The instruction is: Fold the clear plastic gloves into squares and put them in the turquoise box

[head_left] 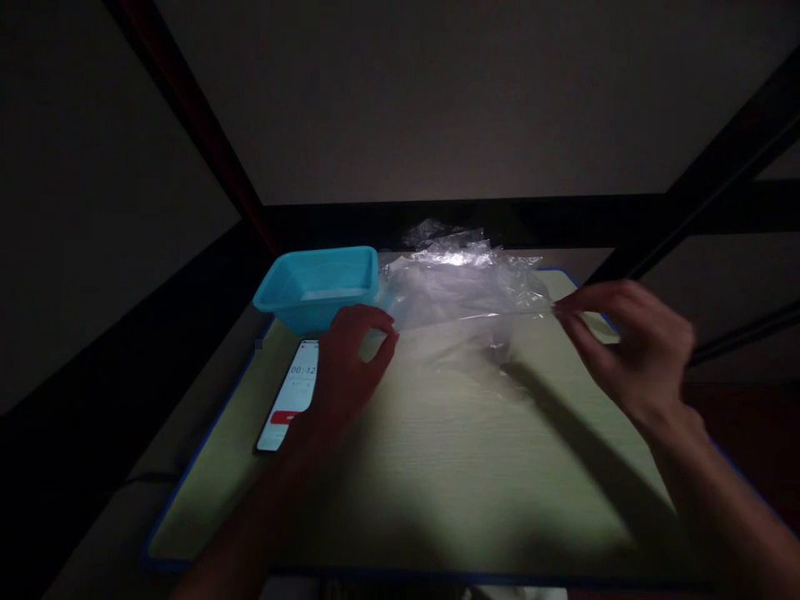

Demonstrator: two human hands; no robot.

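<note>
Both hands held above the pale, blue-edged rectangular tabletop [450, 483], well apart. Left hand [353, 362]: thumb and fingertip pinched on one end of a clear, thin plastic film [459, 320]; right hand [647, 350] pinches the other. The taut edge, its long axis, runs crosswise between them, neither hand nearer. Beyond: crumpled, shiny clear plastic [459, 252]; can't tell if joined. Past the left hand, a turquoise rectangular plastic tub [306, 315]; partly behind it, a white-lit slab phone [291, 392].

A lit phone [289, 396] lies flat; a blue basin [303, 316] stands beyond.
</note>
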